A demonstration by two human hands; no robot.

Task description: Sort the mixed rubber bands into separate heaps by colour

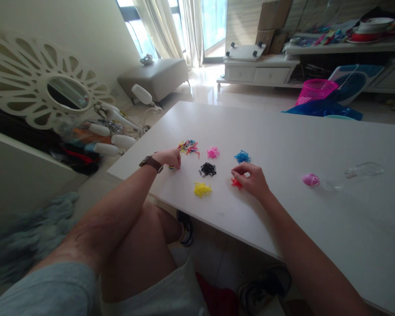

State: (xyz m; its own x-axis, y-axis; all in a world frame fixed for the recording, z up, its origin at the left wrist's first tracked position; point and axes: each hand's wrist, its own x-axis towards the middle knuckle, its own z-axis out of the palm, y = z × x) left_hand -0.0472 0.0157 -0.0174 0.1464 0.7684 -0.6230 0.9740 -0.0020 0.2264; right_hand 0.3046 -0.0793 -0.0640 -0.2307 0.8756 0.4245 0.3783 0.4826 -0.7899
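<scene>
Small heaps of tiny elastic bands lie on a white table (283, 145): a mixed-colour heap (188, 147), a pink heap (213, 152), a blue heap (242, 156), a black heap (207, 169), a yellow heap (202, 189) and a red heap (236, 183). My left hand (169, 158), a brown watch on its wrist, rests just left of the mixed heap with its fingertips pinched on the tabletop over something small. My right hand (252, 177) sits on the red heap, thumb and fingers pinched at it. What either pinch holds is too small to tell.
A pink lid-like object (310, 180) and a clear plastic container (364, 169) lie on the table's right part. My knees are under the near edge. A flower-shaped mirror (46, 83), a pink basket (316, 90) and low white cabinets (260, 72) stand around the room.
</scene>
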